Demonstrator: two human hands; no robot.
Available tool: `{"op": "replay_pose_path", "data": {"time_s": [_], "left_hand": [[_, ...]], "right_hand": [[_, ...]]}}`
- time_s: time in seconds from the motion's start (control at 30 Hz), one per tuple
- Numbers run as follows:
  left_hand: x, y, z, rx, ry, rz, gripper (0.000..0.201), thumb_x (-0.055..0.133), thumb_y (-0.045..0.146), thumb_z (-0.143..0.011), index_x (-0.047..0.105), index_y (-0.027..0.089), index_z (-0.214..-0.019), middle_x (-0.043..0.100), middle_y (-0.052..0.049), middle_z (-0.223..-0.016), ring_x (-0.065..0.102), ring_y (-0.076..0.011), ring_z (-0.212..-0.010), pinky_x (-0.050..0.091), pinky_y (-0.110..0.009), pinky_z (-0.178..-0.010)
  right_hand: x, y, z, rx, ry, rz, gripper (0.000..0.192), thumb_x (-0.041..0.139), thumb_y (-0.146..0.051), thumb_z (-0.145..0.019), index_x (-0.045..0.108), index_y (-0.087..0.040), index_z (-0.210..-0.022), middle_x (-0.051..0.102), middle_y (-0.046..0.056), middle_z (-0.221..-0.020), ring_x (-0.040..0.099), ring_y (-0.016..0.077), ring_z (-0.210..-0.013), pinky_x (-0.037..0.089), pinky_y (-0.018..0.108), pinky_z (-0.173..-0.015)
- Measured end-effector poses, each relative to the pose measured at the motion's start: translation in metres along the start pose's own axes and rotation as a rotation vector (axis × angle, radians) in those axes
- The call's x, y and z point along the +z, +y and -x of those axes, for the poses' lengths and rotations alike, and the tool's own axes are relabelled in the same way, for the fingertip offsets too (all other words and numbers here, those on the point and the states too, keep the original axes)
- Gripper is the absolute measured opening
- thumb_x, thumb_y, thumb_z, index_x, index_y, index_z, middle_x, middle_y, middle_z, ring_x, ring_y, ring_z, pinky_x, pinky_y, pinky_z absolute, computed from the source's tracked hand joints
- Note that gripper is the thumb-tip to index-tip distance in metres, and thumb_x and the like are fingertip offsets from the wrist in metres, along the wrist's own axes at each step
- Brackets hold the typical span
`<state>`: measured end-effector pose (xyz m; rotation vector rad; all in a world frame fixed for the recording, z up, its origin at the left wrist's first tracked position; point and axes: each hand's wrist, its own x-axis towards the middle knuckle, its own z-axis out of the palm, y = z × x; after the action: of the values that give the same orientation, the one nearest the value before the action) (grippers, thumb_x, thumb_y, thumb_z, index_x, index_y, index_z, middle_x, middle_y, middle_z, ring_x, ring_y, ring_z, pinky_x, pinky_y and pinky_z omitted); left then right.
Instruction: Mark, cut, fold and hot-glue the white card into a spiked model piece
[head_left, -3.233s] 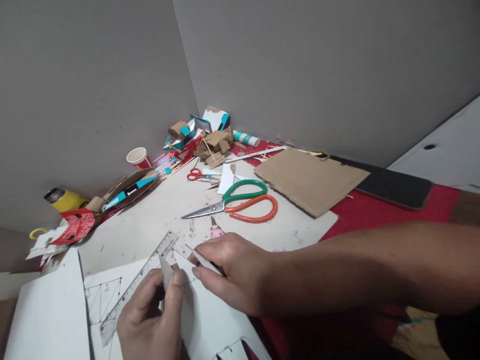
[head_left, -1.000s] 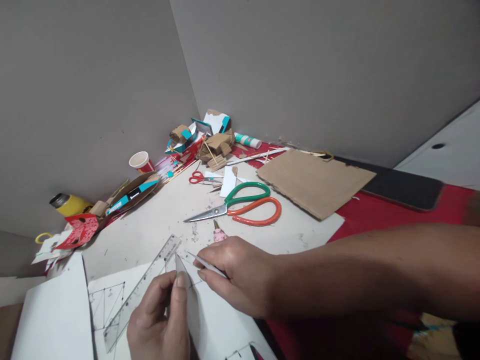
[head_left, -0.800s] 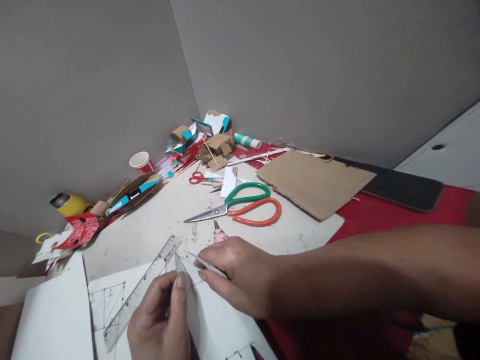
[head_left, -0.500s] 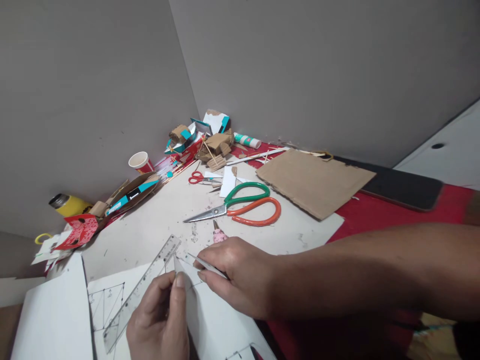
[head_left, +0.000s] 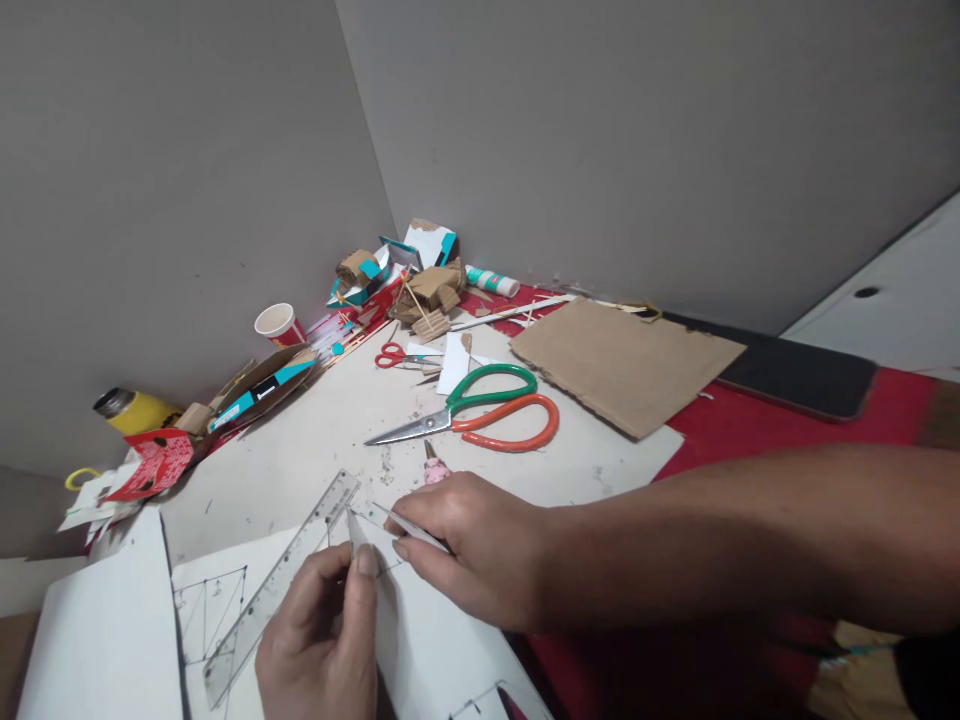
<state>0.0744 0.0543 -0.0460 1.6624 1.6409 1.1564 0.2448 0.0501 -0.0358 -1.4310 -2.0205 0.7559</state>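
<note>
My left hand (head_left: 322, 635) is closed in a pinch on a thin, pointed piece of white paper (head_left: 352, 527). Close beside it, my right hand (head_left: 469, 550) pinches another narrow white paper edge (head_left: 411, 526) between thumb and fingers. Whether both edges belong to one sheet I cannot tell. Below them lies a white sheet with drawn lines (head_left: 442, 640). A clear ruler (head_left: 281, 580) rests slantwise on paper left of my left hand. Just beyond my right hand, a pink object with a dark pointed tip (head_left: 435, 468) is partly hidden.
Large scissors with green and orange handles (head_left: 499, 408) lie beyond my hands, small red scissors (head_left: 391, 355) farther back. A cardboard sheet (head_left: 626, 365) lies right. Cardboard scraps (head_left: 431, 290), a paper cup (head_left: 277, 325) and a yellow bottle (head_left: 139, 410) line the wall.
Both hands keep their pinches with hardly any movement. The view has shifted very slightly, so most things on the table appear a little farther left.
</note>
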Motion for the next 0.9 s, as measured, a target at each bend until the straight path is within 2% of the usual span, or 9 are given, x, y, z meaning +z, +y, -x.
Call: {"op": "replay_pose_path", "data": {"time_s": [0.13,0.23,0.43,0.57,0.67,0.77,0.9], "left_hand": [[0.000,0.001,-0.001,0.013,-0.017,0.014,0.023,0.076,0.044,-0.068,0.070,0.022,-0.068,0.066,0.003,-0.063,0.057,-0.0134,-0.058,0.047,-0.021,-0.059],[0.001,0.003,0.000,-0.034,-0.053,0.068,0.022,0.078,0.042,-0.067,0.068,0.022,-0.067,0.063,0.004,-0.062,0.055,-0.0126,-0.057,0.046,-0.019,-0.056],[0.003,0.003,0.000,-0.148,-0.152,0.160,0.029,0.079,0.046,-0.067,0.063,0.021,-0.067,0.059,0.003,-0.060,0.048,-0.0114,-0.056,0.042,-0.018,-0.052],[0.004,0.001,-0.001,-0.180,-0.180,0.202,0.031,0.080,0.047,-0.066,0.063,0.020,-0.066,0.058,0.003,-0.059,0.048,-0.0126,-0.058,0.041,-0.018,-0.050],[0.004,-0.001,-0.001,-0.184,-0.188,0.204,0.031,0.079,0.046,-0.066,0.063,0.020,-0.066,0.058,0.002,-0.059,0.050,-0.0143,-0.062,0.043,-0.019,-0.052],[0.003,-0.003,-0.001,-0.202,-0.195,0.207,0.031,0.079,0.048,-0.066,0.063,0.021,-0.068,0.058,0.002,-0.061,0.052,-0.0156,-0.063,0.045,-0.021,-0.054],[0.003,-0.001,0.000,-0.237,-0.181,0.216,0.034,0.080,0.050,-0.064,0.062,0.020,-0.067,0.056,0.002,-0.060,0.049,-0.0144,-0.059,0.042,-0.021,-0.049]], "right_hand": [[-0.001,0.001,0.000,-0.008,0.009,-0.019,0.014,0.050,-0.020,-0.089,0.060,-0.014,-0.081,0.064,0.007,-0.072,0.058,0.0185,-0.069,0.041,0.028,-0.070],[-0.004,0.001,-0.001,-0.011,0.004,-0.032,0.015,0.050,-0.020,-0.090,0.060,-0.014,-0.080,0.063,0.006,-0.071,0.056,0.0178,-0.068,0.040,0.028,-0.071],[-0.007,0.001,-0.004,0.033,-0.038,-0.061,0.018,0.051,-0.021,-0.093,0.060,-0.014,-0.079,0.064,0.005,-0.073,0.054,0.0170,-0.071,0.040,0.030,-0.077],[-0.009,-0.001,-0.004,0.024,-0.078,0.016,0.019,0.050,-0.022,-0.094,0.059,-0.014,-0.080,0.063,0.004,-0.072,0.053,0.0167,-0.071,0.037,0.034,-0.083],[-0.016,-0.006,-0.002,0.037,-0.138,0.010,0.019,0.052,-0.026,-0.093,0.058,-0.013,-0.081,0.062,0.005,-0.073,0.050,0.0159,-0.068,0.037,0.031,-0.074],[-0.023,-0.009,0.003,0.069,-0.184,-0.118,0.013,0.053,-0.024,-0.091,0.057,-0.013,-0.085,0.060,0.003,-0.072,0.049,0.0146,-0.065,0.036,0.028,-0.066],[-0.019,-0.003,0.007,0.070,-0.132,-0.198,0.011,0.047,-0.019,-0.091,0.051,-0.016,-0.081,0.054,-0.001,-0.066,0.044,0.0128,-0.061,0.034,0.027,-0.064]]}}
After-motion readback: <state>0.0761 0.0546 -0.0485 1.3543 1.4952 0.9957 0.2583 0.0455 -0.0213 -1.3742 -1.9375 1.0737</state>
